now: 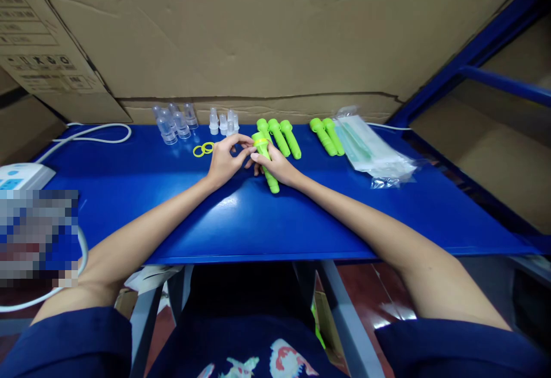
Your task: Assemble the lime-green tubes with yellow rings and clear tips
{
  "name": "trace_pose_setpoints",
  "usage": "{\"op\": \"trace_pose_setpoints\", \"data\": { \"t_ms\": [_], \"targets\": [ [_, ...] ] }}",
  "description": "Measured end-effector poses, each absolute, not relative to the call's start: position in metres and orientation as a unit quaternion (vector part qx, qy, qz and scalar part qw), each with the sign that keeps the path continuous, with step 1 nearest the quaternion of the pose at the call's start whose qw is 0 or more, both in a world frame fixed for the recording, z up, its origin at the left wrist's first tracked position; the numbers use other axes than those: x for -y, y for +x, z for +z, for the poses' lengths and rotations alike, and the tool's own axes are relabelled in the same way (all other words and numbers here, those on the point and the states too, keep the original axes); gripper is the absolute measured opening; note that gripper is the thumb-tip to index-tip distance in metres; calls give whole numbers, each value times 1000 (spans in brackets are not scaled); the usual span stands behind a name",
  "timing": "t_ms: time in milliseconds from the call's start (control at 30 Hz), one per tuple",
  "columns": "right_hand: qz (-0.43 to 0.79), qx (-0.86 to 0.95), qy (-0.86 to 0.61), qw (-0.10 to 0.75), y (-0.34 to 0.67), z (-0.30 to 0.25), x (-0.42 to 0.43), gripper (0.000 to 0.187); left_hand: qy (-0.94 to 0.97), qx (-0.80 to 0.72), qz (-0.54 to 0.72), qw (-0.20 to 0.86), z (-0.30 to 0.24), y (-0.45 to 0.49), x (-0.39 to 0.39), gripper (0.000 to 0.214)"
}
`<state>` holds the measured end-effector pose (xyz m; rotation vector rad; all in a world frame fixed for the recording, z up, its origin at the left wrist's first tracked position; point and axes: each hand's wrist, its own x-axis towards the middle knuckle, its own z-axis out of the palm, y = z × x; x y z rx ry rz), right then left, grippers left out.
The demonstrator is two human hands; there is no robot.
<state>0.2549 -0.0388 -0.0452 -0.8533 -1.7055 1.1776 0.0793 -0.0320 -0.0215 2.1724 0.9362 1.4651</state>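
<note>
My right hand (279, 164) is closed round a lime-green plastic handle (270, 180) that lies slanted on the blue table (241, 223). My left hand (224, 160) pinches at the handle's wide upper end, where a thin yellow ring seems to sit. Two yellow rubber rings (203, 149) lie just left of my left hand. Three more green handles (282, 136) rest behind my hands, and a further pair of green handles (326, 135) lies to their right.
Clear plastic caps (173, 122) and smaller clear nozzles (224, 121) stand along the back edge. A stack of clear plastic bags (370, 149) lies at the right. A white power strip (19, 175) and cable sit at the left. Cardboard boxes (258, 34) wall off the back.
</note>
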Motion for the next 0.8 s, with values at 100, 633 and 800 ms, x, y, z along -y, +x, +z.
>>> {"op": "trace_pose_setpoints", "data": {
  "t_ms": [100,633,800],
  "targets": [
    [472,688,-345,431,255,-45,39,40,772,-324,517,175,-22,80,32,8],
    [455,695,-364,421,254,-43,40,37,790,-304,504,175,-21,81,32,13],
    [447,700,-362,423,255,-43,40,36,784,-304,504,197,-22,80,30,12]
  ]
}}
